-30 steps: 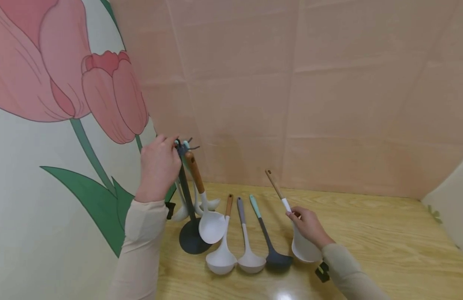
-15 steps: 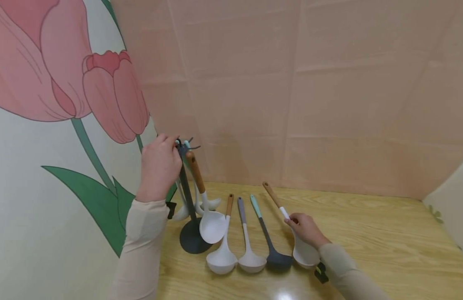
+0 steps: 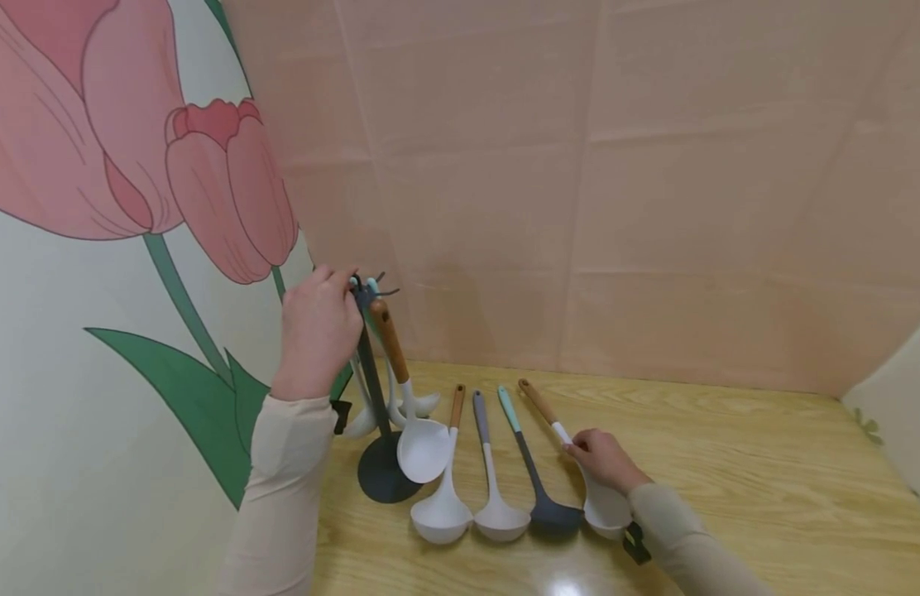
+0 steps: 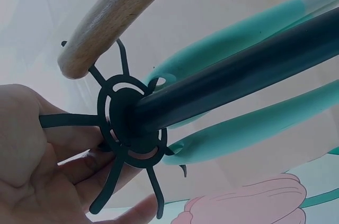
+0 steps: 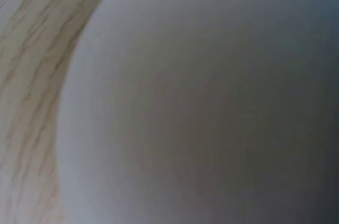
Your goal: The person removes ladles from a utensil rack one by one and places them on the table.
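My right hand (image 3: 605, 459) pinches the neck of a white ladle (image 3: 607, 511) with a wooden handle (image 3: 538, 401). That ladle lies low at the right end of a row, its bowl partly behind the hand; in the right wrist view the bowl (image 5: 175, 102) is large and blurred. My left hand (image 3: 320, 331) holds the top of a dark utensil stand (image 3: 368, 377), fingers around its hooks (image 4: 132, 118). On the stand hang a wooden-handled white ladle (image 3: 423, 451) and utensils with mint handles (image 4: 228, 38).
In the row lie a wooden-handled white ladle (image 3: 441, 517), a grey-handled one (image 3: 500, 520) and a dark one with a mint handle (image 3: 553, 515). The wood-grain table (image 3: 765, 480) ends at a pinkish cloth backdrop (image 3: 654, 207). A tulip-painted wall (image 3: 35, 372) stands close on the left.
The right hand has brought the ladle's handle down and slightly left, so it lies lower beside the row. The left hand stays at the stand's top.
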Action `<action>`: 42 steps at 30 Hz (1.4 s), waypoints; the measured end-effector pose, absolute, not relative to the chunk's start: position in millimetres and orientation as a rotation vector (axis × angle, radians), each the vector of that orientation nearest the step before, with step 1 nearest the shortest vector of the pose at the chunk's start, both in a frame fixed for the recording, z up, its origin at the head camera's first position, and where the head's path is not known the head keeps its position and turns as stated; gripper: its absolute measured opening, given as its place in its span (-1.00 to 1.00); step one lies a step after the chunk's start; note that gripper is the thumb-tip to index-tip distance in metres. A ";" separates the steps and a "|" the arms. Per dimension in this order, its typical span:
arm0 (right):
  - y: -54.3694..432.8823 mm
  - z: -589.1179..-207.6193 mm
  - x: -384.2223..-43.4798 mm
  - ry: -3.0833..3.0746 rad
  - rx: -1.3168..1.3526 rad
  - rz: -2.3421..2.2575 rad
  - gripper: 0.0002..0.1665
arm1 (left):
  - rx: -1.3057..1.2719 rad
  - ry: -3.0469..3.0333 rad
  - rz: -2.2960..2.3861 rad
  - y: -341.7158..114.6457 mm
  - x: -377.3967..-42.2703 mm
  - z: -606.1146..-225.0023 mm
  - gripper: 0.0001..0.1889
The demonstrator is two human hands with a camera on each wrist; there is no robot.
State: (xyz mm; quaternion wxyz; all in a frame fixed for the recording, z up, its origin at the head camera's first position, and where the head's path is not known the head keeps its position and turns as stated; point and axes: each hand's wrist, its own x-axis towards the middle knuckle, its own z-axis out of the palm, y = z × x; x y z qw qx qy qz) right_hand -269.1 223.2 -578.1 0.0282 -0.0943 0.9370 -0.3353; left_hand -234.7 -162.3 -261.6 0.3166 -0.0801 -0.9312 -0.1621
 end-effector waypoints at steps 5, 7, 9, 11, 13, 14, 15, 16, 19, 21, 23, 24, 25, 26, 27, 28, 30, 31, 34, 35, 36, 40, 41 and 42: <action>219.8 -578.1 -268.3 2.875 -0.282 -1.034 -0.76 | -0.212 -2.453 -0.414 -161.3 -234.4 -261.5 -0.65; 219.0 -577.6 -267.8 2.872 -0.266 -1.032 -0.76 | -0.213 -2.454 -0.415 -161.2 -234.5 -261.8 -0.65; 218.3 -577.1 -267.8 2.875 -0.263 -1.029 -0.76 | -0.217 -2.448 -0.413 -161.2 -234.7 -262.1 -0.65; 218.1 -577.3 -268.6 2.878 -0.265 -1.024 -0.76 | -0.219 -2.440 -0.410 -161.5 -235.0 -262.5 -0.65; 217.8 -577.1 -269.9 2.869 -0.251 -1.026 -0.77 | -0.222 -2.431 -0.406 -161.8 -235.0 -262.3 -0.66; 217.7 -576.8 -270.4 2.865 -0.243 -1.024 -0.77 | -0.222 -2.430 -0.403 -162.0 -235.0 -262.1 -0.66; 217.6 -576.4 -270.7 2.863 -0.241 -1.019 -0.77 | -0.221 -2.431 -0.404 -162.1 -235.0 -261.9 -0.66; 217.8 -576.2 -270.9 2.857 -0.230 -1.012 -0.77 | -0.220 -2.435 -0.404 -162.1 -235.1 -261.8 -0.66; 218.8 -575.0 -270.2 2.855 -0.223 -0.986 -0.81 | -0.218 -2.449 -0.407 -161.6 -235.3 -261.3 -0.65; 219.6 -573.9 -268.7 2.860 -0.240 -0.970 -0.84 | -0.213 -2.460 -0.408 -161.0 -235.0 -261.0 -0.65; 220.2 -571.7 -266.7 2.851 -0.249 -0.965 -0.85 | -0.208 -2.470 -0.407 -160.6 -234.5 -260.7 -0.64; 220.2 -570.3 -265.4 2.845 -0.252 -0.964 -0.86 | -0.205 -2.474 -0.406 -160.5 -234.3 -260.5 -0.64; 220.1 -568.8 -264.1 2.838 -0.252 -0.960 -0.85 | -0.203 -2.476 -0.405 -160.5 -234.1 -260.4 -0.64; 219.7 -567.0 -262.9 2.831 -0.255 -0.956 -0.83 | -0.202 -2.478 -0.404 -160.6 -234.1 -260.3 -0.64; 219.0 -565.3 -261.7 2.827 -0.253 -0.944 -0.80 | -0.201 -2.478 -0.402 -160.7 -234.1 -260.2 -0.64; 218.0 -562.9 -260.4 2.827 -0.254 -0.930 -0.77 | -0.200 -2.478 -0.400 -160.8 -234.2 -260.1 -0.64; 214.5 -557.9 -258.2 2.856 -0.257 -0.889 -0.68 | -0.200 -2.477 -0.395 -161.0 -234.3 -259.8 -0.64; 212.0 -554.8 -256.9 2.879 -0.257 -0.870 -0.63 | -0.200 -2.476 -0.390 -161.1 -234.5 -259.7 -0.65; 201.5 -542.3 -253.1 2.965 -0.260 -0.843 -0.52 | -0.199 -2.476 -0.377 -161.1 -234.0 -259.1 -0.65; 197.4 -537.7 -251.9 2.993 -0.258 -0.845 -0.49 | -0.198 -2.475 -0.372 -161.1 -233.8 -259.0 -0.65; 193.1 -532.8 -250.5 3.012 -0.263 -0.863 -0.46 | -0.198 -2.474 -0.365 -161.1 -233.5 -258.9 -0.65; 175.1 -516.7 -247.8 3.036 -0.292 -0.934 -0.41 | -0.203 -2.470 -0.347 -160.9 -232.9 -259.3 -0.64; 170.5 -513.9 -247.2 3.030 -0.297 -0.961 -0.41 | -0.204 -2.472 -0.342 -160.8 -232.9 -259.5 -0.64; 166.0 -512.0 -246.7 3.025 -0.307 -0.980 -0.40 | -0.206 -2.475 -0.338 -160.6 -232.7 -259.6 -0.64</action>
